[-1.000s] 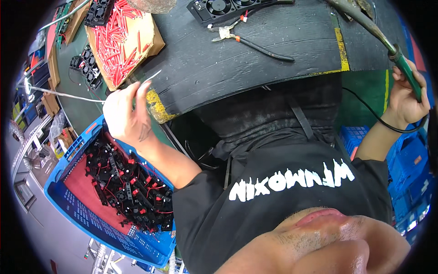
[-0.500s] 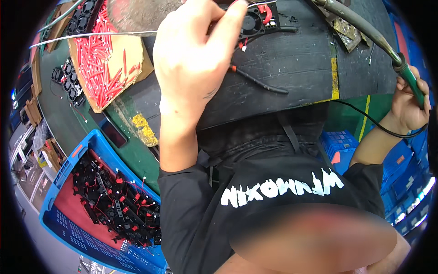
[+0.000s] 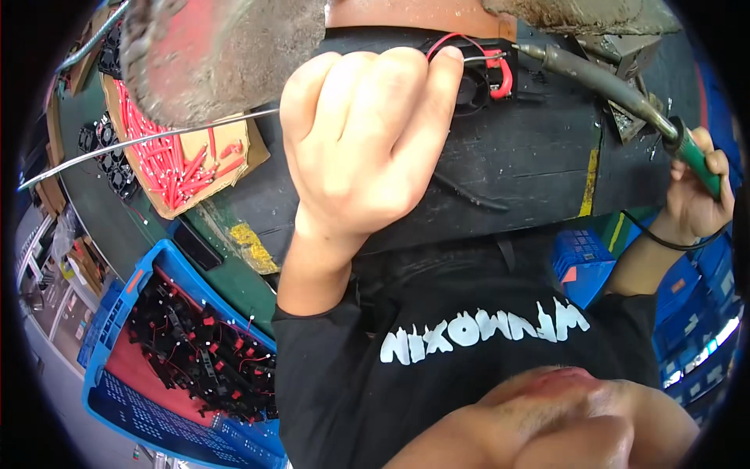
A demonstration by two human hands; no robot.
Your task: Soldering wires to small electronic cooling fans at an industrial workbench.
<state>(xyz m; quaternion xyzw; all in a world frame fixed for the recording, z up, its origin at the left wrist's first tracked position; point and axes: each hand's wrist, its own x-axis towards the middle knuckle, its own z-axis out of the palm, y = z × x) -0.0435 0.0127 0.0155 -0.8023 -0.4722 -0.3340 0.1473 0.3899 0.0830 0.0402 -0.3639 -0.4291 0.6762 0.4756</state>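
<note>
My left hand (image 3: pixel 359 133) is closed round a thin length of solder wire (image 3: pixel 156 137), which trails off to the left. Its short end pokes out past my fingertips, over a black fan module (image 3: pixel 472 90) with red wires. Green-handled, the soldering iron (image 3: pixel 617 90) is gripped in my right hand (image 3: pixel 695 191) at the right. Its tip lies close beside the solder's end at the module's upper right corner; whether they touch I cannot tell. My left hand covers part of the module. A black cable (image 3: pixel 473 194) lies on the dark bench just below.
Cut red tubes or wires (image 3: pixel 168 168) fill a cardboard tray (image 3: pixel 246 160) at left. A blue crate (image 3: pixel 101 344) of fan parts stands lower left; a phone-like dark slab (image 3: pixel 195 244) lies above it. Rough grey pieces (image 3: pixel 226 62) jut in at the top. Blue bins (image 3: pixel 582 254) stand right.
The view has shifted, bringing the bench lower in the picture. My left hand sits lower and farther right, and the iron's tip, out of view before, now shows at the fan module beside the solder.
</note>
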